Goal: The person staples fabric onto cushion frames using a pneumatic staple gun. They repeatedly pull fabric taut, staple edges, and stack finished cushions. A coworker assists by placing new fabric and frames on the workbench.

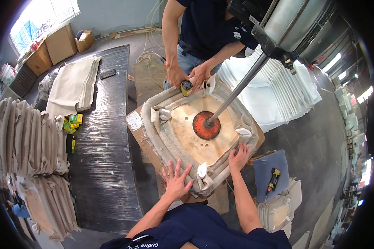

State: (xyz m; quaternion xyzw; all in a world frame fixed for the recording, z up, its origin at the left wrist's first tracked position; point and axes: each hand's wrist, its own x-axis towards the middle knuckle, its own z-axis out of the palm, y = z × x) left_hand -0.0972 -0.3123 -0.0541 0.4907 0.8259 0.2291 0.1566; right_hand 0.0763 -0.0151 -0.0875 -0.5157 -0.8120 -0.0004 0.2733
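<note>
A seat cushion in beige fabric (164, 143) lies upside down, its wooden board (180, 116) facing up. A red round press plate (200, 132) on a metal rod (241, 87) bears down on the board's middle. White tabs stick up at the corners, one white tab (202, 170) between my hands. My left hand (176, 181) lies with fingers spread against the cushion's near left side. On the near right edge rests my right hand (239, 157), fingers laid over the rolled fabric. Across from me, a co-worker's hands (189, 79) hold a yellow and black tool (186, 87) at the far edge.
Cardboard (147, 145) lies beneath the cushion. At right, a yellow and black tool (273, 181) rests on a blue pad (262, 168). White sheets (270, 91) are stacked behind. Leftward stand a film-wrapped table (108, 166), stacked fabric covers (29, 137) and small yellow-green boxes (73, 121).
</note>
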